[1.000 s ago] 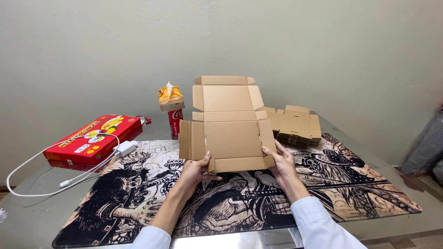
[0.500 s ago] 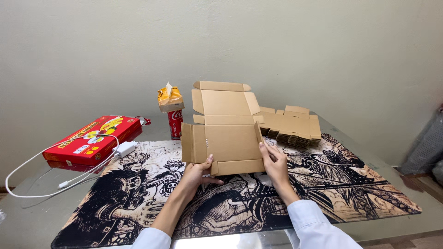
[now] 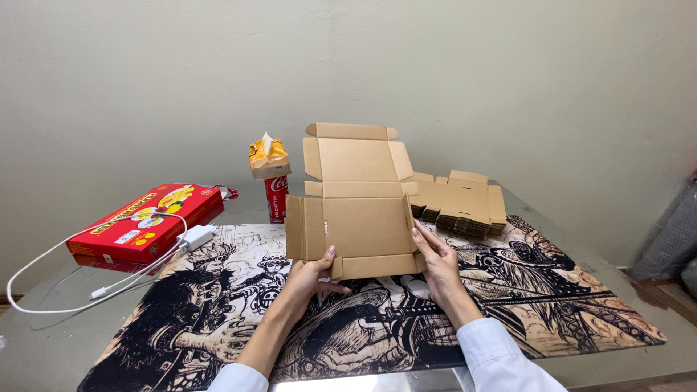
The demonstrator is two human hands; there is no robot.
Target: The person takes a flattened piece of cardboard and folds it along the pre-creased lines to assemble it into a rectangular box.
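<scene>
Two hands hold up a flat brown cardboard box (image 3: 356, 210) that is not folded shut yet. It stands almost upright over the middle of the bench (image 3: 43, 319), with its lid part pointing up and small flaps sticking out at the sides.

The left hand (image 3: 314, 274) has its grip closed on the bottom left part of the box. The thumb lies on the front and the other fingers go behind, so they are hard to see. The right hand (image 3: 438, 260) holds the right edge. Its fingers are long and flat against the side flap, and its grip looks loose, more a press than a squeeze. Both arms wear pale blue sleeves.

Under the hands lies a big mat (image 3: 566, 290) with black and tan cartoon drawings on it. Behind the box, to the right, sits a stack of flat cardboard boxes (image 3: 465, 203) just like the one held up. To the left of the box stands a red soda can (image 3: 277, 197) with a small orange tissue pack (image 3: 268, 156) on top of it. Farther left lies a flat red box (image 3: 145, 221) with yellow pictures. A white charger plug (image 3: 194, 236) rests against it, and its white cable (image 3: 43, 279) loops over the bench.
</scene>
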